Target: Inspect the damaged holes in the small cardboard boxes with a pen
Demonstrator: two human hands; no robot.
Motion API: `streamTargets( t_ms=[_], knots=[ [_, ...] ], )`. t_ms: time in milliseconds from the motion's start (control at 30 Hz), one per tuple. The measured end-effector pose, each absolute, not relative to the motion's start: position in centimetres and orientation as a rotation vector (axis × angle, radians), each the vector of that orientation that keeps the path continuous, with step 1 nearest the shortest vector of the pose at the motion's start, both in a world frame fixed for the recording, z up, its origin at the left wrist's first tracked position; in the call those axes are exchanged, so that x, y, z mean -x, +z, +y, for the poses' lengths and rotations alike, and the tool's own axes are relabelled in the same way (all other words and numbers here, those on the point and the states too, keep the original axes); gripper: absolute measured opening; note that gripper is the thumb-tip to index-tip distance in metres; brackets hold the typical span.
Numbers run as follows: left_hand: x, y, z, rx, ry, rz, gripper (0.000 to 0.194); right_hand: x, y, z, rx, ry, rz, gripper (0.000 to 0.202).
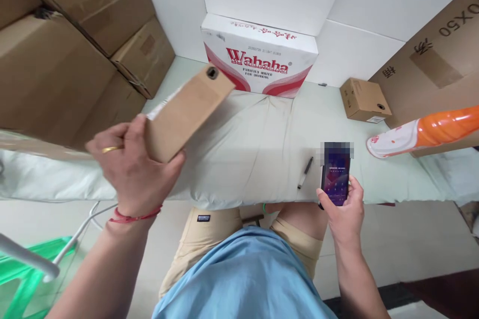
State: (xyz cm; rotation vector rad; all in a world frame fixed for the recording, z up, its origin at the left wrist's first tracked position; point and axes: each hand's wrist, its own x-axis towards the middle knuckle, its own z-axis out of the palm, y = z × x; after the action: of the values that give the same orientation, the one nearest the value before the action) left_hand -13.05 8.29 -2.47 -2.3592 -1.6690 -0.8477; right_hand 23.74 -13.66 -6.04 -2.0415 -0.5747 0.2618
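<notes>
Brown box gripped in left hand, phone in right hand.
Apparent step: handling both together; moving the box calls for a steady left hold.

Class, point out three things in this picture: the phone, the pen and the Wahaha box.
Phone (337,177): head view, on its screen.
Pen (306,172): head view, middle of its barrel.
Wahaha box (262,62): head view, on its printed front.

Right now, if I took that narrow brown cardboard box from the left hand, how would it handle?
The brown cardboard box would probably feel stiff, as its edges look straight. It may be fairly light, since the left hand alone holds it up. Rolling seems unlikely, given its flat faces.
</notes>
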Motion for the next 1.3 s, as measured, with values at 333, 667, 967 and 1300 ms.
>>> streamTargets(
  t_ms=[333, 667, 967, 1300],
  knots=[
    [13.8, -4.2, 13.4, 1.945, -0.927, -1.741, 0.049, -24.6, -6.2, -13.1, 2.141, 0.292, -0.477, 0.107],
    [6.0, -4.1, 20.0, 2.502, -0.872, -1.942, 0.047, -25.0, -5.9, -13.7, 2.213, 0.268, -0.4, 0.109],
    [5.9, -7.4, 15.6, 2.815, -0.693, -1.582, 0.038, -29.9, -7.6, -14.8, 2.483, 0.306, -0.432, 0.112],
    [6.8, -8.2, 18.2, 2.673, -0.61, -1.96, 0.093, -33.7, -9.1, -13.7, 2.782, 0.327, -0.589, 0.109]
  ],
)
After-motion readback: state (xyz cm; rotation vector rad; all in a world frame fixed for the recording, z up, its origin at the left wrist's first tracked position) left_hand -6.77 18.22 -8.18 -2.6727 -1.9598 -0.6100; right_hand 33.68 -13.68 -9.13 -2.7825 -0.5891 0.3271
